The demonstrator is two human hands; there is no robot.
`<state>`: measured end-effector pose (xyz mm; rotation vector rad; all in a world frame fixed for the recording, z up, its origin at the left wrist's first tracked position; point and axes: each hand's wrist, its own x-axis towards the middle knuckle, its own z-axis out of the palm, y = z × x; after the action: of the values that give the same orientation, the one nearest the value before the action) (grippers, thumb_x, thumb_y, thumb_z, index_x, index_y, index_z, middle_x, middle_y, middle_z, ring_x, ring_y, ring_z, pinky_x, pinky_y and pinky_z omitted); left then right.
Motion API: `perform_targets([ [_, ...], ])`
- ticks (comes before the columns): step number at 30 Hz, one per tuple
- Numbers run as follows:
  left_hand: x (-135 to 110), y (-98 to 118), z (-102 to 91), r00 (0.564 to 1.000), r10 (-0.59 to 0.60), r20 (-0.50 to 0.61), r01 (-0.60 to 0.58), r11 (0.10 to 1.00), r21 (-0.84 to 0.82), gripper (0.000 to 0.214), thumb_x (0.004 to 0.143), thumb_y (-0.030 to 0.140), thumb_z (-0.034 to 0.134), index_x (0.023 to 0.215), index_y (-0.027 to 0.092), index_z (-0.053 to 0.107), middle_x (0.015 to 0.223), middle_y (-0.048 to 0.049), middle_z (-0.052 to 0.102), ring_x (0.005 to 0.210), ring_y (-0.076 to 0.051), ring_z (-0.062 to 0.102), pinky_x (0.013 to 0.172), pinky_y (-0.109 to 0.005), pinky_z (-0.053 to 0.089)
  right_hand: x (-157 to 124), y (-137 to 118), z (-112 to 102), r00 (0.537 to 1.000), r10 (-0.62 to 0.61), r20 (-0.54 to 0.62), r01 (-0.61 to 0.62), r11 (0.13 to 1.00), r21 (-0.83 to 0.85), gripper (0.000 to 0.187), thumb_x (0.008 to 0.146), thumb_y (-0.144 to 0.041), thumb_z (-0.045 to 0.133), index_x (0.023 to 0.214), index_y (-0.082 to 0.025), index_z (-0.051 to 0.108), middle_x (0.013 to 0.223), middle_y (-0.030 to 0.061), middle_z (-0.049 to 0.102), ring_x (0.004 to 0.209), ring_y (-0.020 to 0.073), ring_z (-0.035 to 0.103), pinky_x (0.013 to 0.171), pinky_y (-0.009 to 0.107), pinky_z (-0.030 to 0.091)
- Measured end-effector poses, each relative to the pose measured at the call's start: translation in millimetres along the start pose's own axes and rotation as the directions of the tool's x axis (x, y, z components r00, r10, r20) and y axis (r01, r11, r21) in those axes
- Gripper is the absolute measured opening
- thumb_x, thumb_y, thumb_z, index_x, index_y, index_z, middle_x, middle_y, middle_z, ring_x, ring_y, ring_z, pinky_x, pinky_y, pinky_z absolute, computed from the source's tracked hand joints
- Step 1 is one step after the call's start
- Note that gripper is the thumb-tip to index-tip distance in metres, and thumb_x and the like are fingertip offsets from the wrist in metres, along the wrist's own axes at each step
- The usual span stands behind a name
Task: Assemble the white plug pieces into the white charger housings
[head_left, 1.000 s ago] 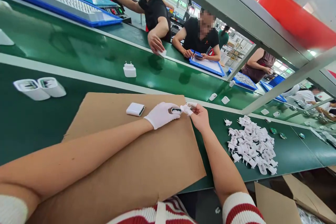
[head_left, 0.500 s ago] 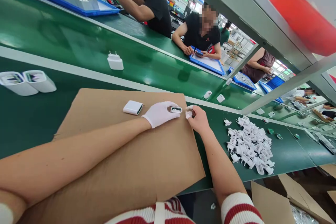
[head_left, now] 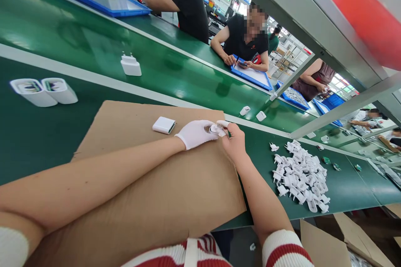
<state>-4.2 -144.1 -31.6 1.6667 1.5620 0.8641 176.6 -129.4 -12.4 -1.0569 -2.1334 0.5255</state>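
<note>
My left hand (head_left: 196,134), in a white glove, is wrapped around a white charger housing (head_left: 208,129) above the cardboard's right part. My right hand (head_left: 233,139), with white covers on its fingertips, pinches a small white plug cap (head_left: 216,128) against the housing's open end. Fingers partly hide both parts, so I cannot tell whether the cap sits inside. Another white charger housing (head_left: 163,125) lies on the cardboard sheet (head_left: 163,183), left of my gloved hand. To the right, white plug caps with pins form a loose pile (head_left: 300,175) on the green table.
Two open housings (head_left: 44,91) with circuit boards inside stand at the left. A charger with pins (head_left: 130,65) sits on the green conveyor belt (head_left: 188,79). Small circuit boards (head_left: 336,167) lie beyond the pile. A metal frame (head_left: 344,108) slants overhead at right. Co-workers sit across the belt.
My right hand has moved left to meet the housing, bringing the plug cap to its open end. The belt's charger has shifted slightly left in view, and the camera has tilted a little.
</note>
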Motion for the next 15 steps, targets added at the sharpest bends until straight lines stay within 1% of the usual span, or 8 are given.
perform_targets([
  [3, 1, -1, -0.1, 1.000, -0.006, 0.014, 0.006, 1.000, 0.009, 0.035, 0.077, 0.056, 0.070, 0.095, 0.027, 0.076, 0.098, 0.0001, 0.080, 0.092, -0.025, 0.073, 0.090, -0.033, 0.055, 2, 2, 0, 0.999, -0.037, 0.021, 0.039, 0.997, -0.063, 0.036, 0.088, -0.013, 0.052, 0.117, -0.023, 0.071, 0.114, 0.0072, 0.075, 0.108, 0.0229, 0.068, 0.097, 0.035, 0.055],
  [6, 0, -2, 0.6, 1.000, 0.015, 0.008, -0.015, 1.000, 0.008, 0.041, 0.077, 0.061, 0.067, 0.096, 0.026, 0.077, 0.099, -0.0007, 0.079, 0.094, -0.025, 0.072, 0.090, -0.031, 0.055, 4, 2, 1, 0.995, -0.080, 0.060, 0.089, 0.983, -0.163, 0.037, 0.082, -0.007, 0.050, 0.109, -0.022, 0.070, 0.109, 0.0074, 0.074, 0.104, 0.0234, 0.066, 0.091, 0.034, 0.054],
  [8, -2, -1, 2.5, 0.999, 0.039, 0.000, -0.039, 0.999, 0.011, 0.045, 0.080, 0.063, 0.064, 0.104, 0.027, 0.077, 0.102, -0.0005, 0.079, 0.097, -0.025, 0.072, 0.089, -0.030, 0.055, 4, 1, 3, 0.993, -0.092, 0.077, 0.108, 0.965, -0.240, 0.037, 0.077, -0.003, 0.048, 0.102, -0.022, 0.068, 0.102, 0.0071, 0.072, 0.098, 0.0237, 0.065, 0.083, 0.032, 0.053],
  [10, -5, 2, 5.3, 1.000, 0.027, -0.015, -0.026, 0.997, 0.075, 0.046, 0.084, 0.059, 0.063, 0.117, 0.030, 0.075, 0.099, 0.0004, 0.079, 0.094, -0.025, 0.072, 0.086, -0.031, 0.054, 5, 0, 6, 0.994, -0.085, 0.071, 0.103, 0.946, -0.308, 0.036, 0.072, -0.001, 0.047, 0.095, -0.023, 0.065, 0.096, 0.0062, 0.070, 0.092, 0.0235, 0.063, 0.075, 0.031, 0.049],
  [12, -7, 5, 7.5, 0.999, 0.000, -0.048, 0.009, 0.982, 0.187, 0.043, 0.086, 0.054, 0.062, 0.123, 0.034, 0.073, 0.095, 0.0004, 0.078, 0.091, -0.026, 0.072, 0.083, -0.032, 0.052, 5, -1, 9, 0.996, -0.070, 0.055, 0.085, 0.932, -0.351, 0.035, 0.069, 0.000, 0.046, 0.090, -0.023, 0.061, 0.091, 0.0049, 0.068, 0.088, 0.0229, 0.060, 0.070, 0.029, 0.045],
  [14, -7, 6, 6.4, 0.999, -0.005, -0.053, 0.018, 0.970, 0.244, 0.038, 0.087, 0.052, 0.060, 0.117, 0.033, 0.074, 0.095, -0.0006, 0.078, 0.092, -0.026, 0.071, 0.081, -0.033, 0.050, 6, -1, 10, 0.997, -0.068, 0.047, 0.080, 0.933, -0.352, 0.033, 0.069, 0.000, 0.046, 0.088, -0.024, 0.059, 0.090, 0.0040, 0.067, 0.086, 0.0223, 0.059, 0.068, 0.029, 0.043],
  [15, -5, 5, 4.0, 1.000, 0.009, -0.027, -0.003, 0.975, 0.222, 0.037, 0.088, 0.053, 0.060, 0.112, 0.031, 0.075, 0.097, -0.0012, 0.078, 0.093, -0.026, 0.071, 0.081, -0.032, 0.050, 6, -1, 10, 0.996, -0.072, 0.045, 0.083, 0.936, -0.341, 0.032, 0.070, -0.001, 0.046, 0.088, -0.024, 0.058, 0.090, 0.0038, 0.066, 0.086, 0.0221, 0.058, 0.069, 0.028, 0.043],
])
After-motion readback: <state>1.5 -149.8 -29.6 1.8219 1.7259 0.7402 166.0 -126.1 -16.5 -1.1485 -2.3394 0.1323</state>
